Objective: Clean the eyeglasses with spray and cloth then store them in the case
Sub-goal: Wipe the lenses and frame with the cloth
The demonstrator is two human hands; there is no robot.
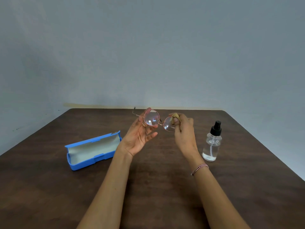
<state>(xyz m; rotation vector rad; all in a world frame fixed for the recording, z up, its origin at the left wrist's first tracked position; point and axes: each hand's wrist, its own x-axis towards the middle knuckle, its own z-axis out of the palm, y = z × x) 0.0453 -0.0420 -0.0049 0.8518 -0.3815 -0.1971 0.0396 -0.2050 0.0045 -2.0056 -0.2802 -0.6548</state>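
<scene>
I hold the glasses [151, 120] up over the table [49, 187], my left hand [139, 136] gripping the rim of one lens between thumb and fingers. My right hand [184, 129] pinches the cloth [175, 116] onto the other lens, so I judge this is the wiping step, with spraying likely done. The spray [212, 142] stands upright to my right; the case [92, 150] lies open to my left. Next I should rub lightly, swap lenses, then fold the arms before casing.
</scene>
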